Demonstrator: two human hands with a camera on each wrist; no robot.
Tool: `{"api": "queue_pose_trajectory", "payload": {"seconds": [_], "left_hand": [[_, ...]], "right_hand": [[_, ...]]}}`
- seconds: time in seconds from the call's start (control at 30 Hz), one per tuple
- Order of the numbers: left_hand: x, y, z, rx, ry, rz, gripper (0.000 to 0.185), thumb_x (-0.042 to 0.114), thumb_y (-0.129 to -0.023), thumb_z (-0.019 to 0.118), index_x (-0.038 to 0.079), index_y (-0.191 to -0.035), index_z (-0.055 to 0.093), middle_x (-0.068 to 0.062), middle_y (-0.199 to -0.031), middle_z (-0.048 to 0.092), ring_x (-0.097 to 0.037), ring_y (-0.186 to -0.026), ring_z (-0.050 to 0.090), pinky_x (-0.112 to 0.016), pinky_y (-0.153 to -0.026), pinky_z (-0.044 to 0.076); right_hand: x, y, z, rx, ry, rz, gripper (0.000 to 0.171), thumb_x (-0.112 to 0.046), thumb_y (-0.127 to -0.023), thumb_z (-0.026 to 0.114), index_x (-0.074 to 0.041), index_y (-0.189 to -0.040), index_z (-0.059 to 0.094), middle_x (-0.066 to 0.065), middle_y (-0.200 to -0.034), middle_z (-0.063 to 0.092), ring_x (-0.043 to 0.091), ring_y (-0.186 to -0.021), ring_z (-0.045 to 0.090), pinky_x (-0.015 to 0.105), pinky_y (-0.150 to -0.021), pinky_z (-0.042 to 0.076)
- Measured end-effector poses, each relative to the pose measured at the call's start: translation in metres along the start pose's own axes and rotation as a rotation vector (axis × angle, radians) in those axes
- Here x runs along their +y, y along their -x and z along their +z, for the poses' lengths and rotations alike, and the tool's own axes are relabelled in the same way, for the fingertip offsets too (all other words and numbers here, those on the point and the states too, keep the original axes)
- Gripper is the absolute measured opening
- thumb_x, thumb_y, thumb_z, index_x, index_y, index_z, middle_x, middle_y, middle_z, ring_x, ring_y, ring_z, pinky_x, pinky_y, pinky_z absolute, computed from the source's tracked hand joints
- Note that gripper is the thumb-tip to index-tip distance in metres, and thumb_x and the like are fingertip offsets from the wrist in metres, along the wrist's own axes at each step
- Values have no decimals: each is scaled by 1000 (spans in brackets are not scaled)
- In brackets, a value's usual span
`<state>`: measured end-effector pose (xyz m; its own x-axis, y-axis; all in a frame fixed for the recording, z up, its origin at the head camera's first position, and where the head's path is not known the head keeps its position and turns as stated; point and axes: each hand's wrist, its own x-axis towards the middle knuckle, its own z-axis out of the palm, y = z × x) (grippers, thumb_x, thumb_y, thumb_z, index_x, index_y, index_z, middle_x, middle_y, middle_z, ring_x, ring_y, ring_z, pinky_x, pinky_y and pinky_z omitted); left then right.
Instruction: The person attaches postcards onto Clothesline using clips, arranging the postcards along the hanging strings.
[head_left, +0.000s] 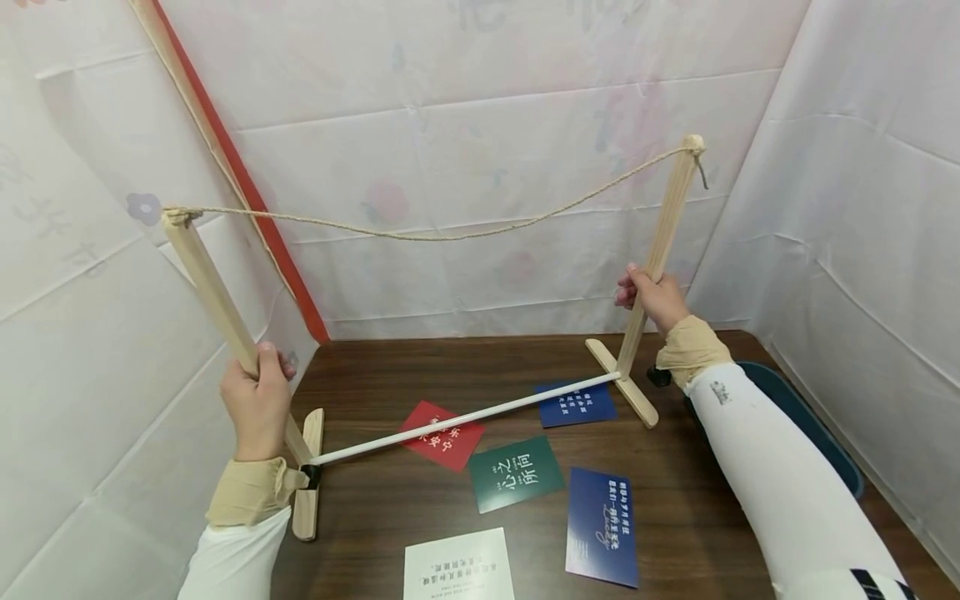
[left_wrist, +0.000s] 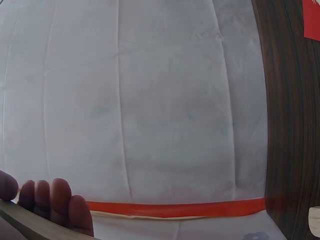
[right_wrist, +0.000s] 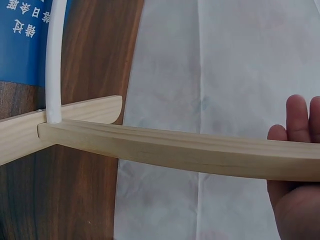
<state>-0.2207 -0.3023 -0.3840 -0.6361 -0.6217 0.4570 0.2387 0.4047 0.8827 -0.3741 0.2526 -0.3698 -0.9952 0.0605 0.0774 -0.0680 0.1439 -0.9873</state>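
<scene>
A wooden stand has a left post (head_left: 213, 287), a right post (head_left: 672, 204) and a white crossbar (head_left: 465, 418) joining them low down. Twine (head_left: 442, 238) tied to the post tops sags between them. My left hand (head_left: 257, 400) grips the left post around its lower half; in the left wrist view its fingertips (left_wrist: 60, 197) show beside the wood. Higher on the other side, my right hand (head_left: 662, 302) holds the right post, with fingers wrapped behind it in the right wrist view. Both posts lean outward in the head view. The wooden feet (head_left: 642, 403) are at the tabletop.
On the dark wooden table (head_left: 360, 533) lie a red card (head_left: 435, 417), a green card (head_left: 517, 496), a white card (head_left: 459, 550) and two blue cards (head_left: 577, 408). A dark teal tray (head_left: 817, 433) sits behind the right forearm. White patterned cloth (head_left: 487, 292) encloses the table.
</scene>
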Motion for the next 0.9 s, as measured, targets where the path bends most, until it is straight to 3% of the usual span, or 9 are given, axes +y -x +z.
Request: {"api": "queue_pose_trajectory", "payload": {"seconds": [0.3,0.53,0.73,0.9], "left_hand": [[-4,-2,0,44,-83,33,54,33,-109,59,13,-62,41,16,-52,30,-6,-52,30,-27,-49,25],[-4,-4,3,59,-75,50,56,28,-109,59,15,-59,38,17,-50,27,-2,-48,25,-24,-46,21],[-1,-1,6,55,-52,29,54,20,-110,56,12,-59,38,18,-49,28,2,-46,24,-21,-45,19],[-5,-5,12,42,5,19,51,23,-110,57,13,-61,45,18,-51,37,-1,-50,33,-22,-49,27]], "right_hand": [[0,4,4,22,-50,-6,43,-36,-116,48,-3,-95,64,-8,-69,65,3,-65,65,20,-69,60],[-20,29,6,30,-37,-12,51,-29,-116,48,-11,-68,51,-3,-60,50,13,-58,50,26,-69,54],[0,16,-1,44,-19,-28,54,-33,-116,48,-19,-64,43,-8,-58,45,11,-58,44,25,-70,52],[8,13,-6,62,-22,-41,52,-36,-115,50,-19,-67,43,-10,-60,44,9,-59,45,24,-70,52]]}}
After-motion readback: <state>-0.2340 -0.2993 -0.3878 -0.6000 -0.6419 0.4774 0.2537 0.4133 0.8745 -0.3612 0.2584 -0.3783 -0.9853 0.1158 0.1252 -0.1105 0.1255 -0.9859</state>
